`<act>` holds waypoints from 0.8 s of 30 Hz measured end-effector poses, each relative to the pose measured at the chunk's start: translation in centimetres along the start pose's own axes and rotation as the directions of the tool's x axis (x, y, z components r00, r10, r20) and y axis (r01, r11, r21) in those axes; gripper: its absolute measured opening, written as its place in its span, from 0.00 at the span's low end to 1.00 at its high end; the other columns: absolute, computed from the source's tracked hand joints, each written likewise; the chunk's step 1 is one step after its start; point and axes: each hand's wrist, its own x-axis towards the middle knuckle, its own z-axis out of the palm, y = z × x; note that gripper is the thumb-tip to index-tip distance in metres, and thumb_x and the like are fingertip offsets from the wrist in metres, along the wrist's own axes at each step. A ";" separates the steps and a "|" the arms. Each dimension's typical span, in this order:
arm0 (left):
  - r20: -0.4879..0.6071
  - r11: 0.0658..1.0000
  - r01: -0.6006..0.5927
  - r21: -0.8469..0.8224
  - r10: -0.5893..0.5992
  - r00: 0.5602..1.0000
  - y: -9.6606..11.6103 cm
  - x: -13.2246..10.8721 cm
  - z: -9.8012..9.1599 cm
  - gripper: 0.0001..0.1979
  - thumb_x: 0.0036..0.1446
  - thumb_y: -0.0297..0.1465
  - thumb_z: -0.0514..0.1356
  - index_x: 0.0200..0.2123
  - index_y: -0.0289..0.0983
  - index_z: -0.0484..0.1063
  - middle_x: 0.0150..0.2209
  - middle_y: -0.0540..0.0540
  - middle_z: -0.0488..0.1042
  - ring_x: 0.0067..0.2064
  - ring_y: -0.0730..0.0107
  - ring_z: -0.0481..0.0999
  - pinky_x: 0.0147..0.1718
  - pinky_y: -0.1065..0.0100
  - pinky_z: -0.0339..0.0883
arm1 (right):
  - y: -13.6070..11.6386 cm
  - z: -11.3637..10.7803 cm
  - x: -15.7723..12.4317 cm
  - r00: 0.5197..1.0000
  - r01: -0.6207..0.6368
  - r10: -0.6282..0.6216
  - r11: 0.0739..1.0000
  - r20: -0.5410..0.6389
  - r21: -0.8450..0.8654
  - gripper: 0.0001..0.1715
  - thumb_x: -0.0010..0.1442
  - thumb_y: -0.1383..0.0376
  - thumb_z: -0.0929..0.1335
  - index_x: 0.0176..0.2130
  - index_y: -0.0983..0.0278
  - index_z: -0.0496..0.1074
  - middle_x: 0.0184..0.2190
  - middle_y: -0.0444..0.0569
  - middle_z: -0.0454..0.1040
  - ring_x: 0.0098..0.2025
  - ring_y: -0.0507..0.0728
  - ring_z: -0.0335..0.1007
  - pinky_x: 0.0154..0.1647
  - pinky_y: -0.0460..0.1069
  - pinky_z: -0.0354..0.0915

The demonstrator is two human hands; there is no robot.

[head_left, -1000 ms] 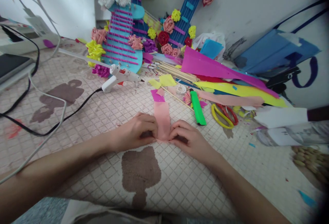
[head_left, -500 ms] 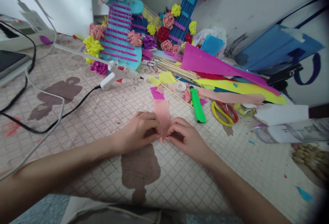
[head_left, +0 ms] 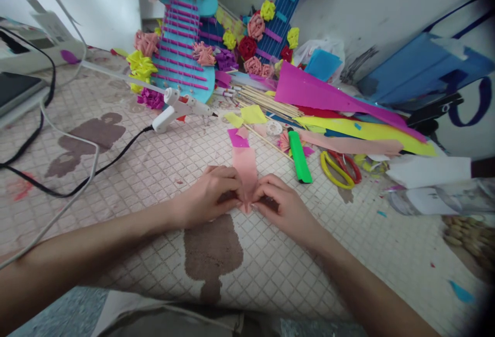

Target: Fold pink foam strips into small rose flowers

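A pink paper strip point(head_left: 245, 164) lies on the quilted tablecloth, its near end pinched into folds between my hands. My left hand point(head_left: 215, 192) is closed on the strip's left edge. On its right edge, my right hand point(head_left: 279, 203) pinches the same paper with thumb and fingers. Beyond the strip's far end sits a small magenta piece point(head_left: 238, 138). A white glue gun point(head_left: 176, 111) rests to the left, farther back. A green cutter point(head_left: 299, 157) lies to the right, beside scissors point(head_left: 337, 170) with yellow and red handles.
Decorated blue paper instruments point(head_left: 181, 53) with paper flowers stand at the back. Thin wooden sticks point(head_left: 266, 100) and coloured paper sheets point(head_left: 328, 92) are piled behind the cutter. A black cord point(head_left: 100, 172) crosses the left side; a clear bottle point(head_left: 456, 197) lies at the right.
The camera view has shifted slightly. Both hands remain on the pink strip, whose pinched near end shows a slightly clearer fold between the fingertips.
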 end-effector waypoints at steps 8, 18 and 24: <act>-0.009 0.999 0.037 0.033 -0.037 0.999 0.2 0.1 0.2 0.02 0.56 0.27 0.61 0.30 0.36 0.73 0.35 0.48 0.73 0.41 0.66 0.71 0.46 0.60 0.59 | 0.1 0.5 0.0 1.000 0.010 -0.011 0.999 -0.022 -0.053 0.07 0.57 0.74 0.67 0.32 0.62 0.67 0.36 0.47 0.66 0.41 0.55 0.64 0.42 0.52 0.63; -0.045 0.997 0.055 0.051 -0.052 0.998 0.0 0.0 0.8 0.01 0.54 0.26 0.62 0.31 0.35 0.72 0.35 0.47 0.72 0.42 0.65 0.71 0.44 0.61 0.60 | -0.3 0.8 0.0 0.998 0.006 -0.011 0.997 -0.062 -0.074 0.08 0.56 0.75 0.67 0.32 0.62 0.66 0.36 0.47 0.65 0.42 0.56 0.64 0.42 0.52 0.63; -0.038 0.996 0.080 0.037 -0.078 0.996 0.1 0.1 0.7 0.02 0.55 0.27 0.62 0.31 0.34 0.71 0.35 0.47 0.72 0.42 0.65 0.70 0.44 0.61 0.60 | -0.4 0.9 0.1 0.997 -0.008 0.001 0.996 -0.080 -0.083 0.09 0.55 0.76 0.66 0.31 0.62 0.65 0.36 0.48 0.65 0.41 0.56 0.64 0.42 0.52 0.63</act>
